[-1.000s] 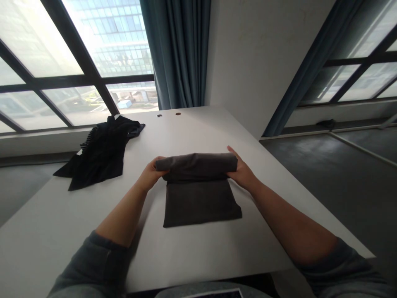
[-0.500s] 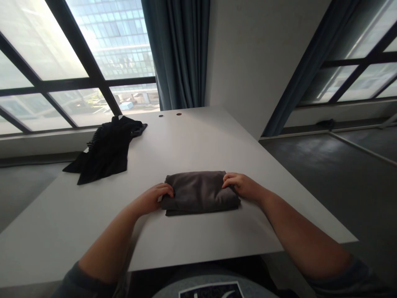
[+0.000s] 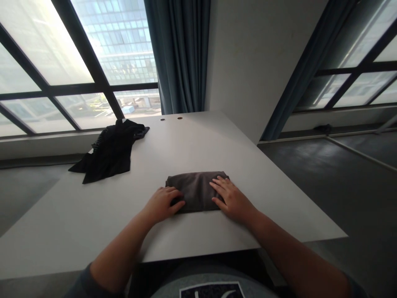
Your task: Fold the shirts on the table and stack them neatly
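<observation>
A folded dark grey cloth point(image 3: 195, 189) lies as a compact rectangle on the white table point(image 3: 192, 140) near its front edge. My left hand point(image 3: 163, 203) rests flat on the cloth's near left part, fingers stretched out. On the cloth's right part lies my right hand point(image 3: 230, 199), palm down with the fingers spread. Neither hand grips anything.
A crumpled black garment point(image 3: 108, 150) lies at the table's far left, by the window. Two small round holes point(image 3: 170, 118) sit near the table's far edge. A blue curtain point(image 3: 180, 54) hangs behind. Dark floor point(image 3: 335, 174) opens to the right.
The cloth's upper part was folded down toward me into a compact rectangle. My hands let go of its ends and now lie flat on top of it.
</observation>
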`<state>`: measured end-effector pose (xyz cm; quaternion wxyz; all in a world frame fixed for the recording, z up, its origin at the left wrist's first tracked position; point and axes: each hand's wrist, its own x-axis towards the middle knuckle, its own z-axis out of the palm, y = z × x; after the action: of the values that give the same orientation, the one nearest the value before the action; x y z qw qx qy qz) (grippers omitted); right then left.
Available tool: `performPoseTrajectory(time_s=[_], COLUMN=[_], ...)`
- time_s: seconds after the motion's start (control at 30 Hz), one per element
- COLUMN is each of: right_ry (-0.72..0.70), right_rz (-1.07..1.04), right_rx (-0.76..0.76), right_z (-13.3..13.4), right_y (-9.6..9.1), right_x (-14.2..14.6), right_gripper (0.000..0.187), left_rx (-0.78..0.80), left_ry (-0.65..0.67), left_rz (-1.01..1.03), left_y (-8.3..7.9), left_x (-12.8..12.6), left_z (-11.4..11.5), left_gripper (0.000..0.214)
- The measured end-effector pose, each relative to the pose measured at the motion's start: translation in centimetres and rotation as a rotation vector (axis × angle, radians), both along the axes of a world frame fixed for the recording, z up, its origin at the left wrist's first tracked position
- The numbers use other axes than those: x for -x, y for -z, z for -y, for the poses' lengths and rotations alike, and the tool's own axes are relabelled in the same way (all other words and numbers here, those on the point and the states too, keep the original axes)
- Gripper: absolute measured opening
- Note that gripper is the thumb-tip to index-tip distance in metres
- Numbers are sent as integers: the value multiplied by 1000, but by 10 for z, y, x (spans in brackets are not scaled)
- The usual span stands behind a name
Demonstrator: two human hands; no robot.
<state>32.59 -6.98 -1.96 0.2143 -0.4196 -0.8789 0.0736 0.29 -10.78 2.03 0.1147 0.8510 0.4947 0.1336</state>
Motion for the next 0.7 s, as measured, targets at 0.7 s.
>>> performPoseTrajectory(time_s=[0.7], right_ry=[123], right_rz=[373], right_rx=[163], right_z=[7], right_y=[-19], right_x=[12], right_gripper=[57], left_rx=[-74], left_ry=[-91], left_rz=[-135], left_y=[12], left_x=[-53], left_z=[4], left_gripper=[45])
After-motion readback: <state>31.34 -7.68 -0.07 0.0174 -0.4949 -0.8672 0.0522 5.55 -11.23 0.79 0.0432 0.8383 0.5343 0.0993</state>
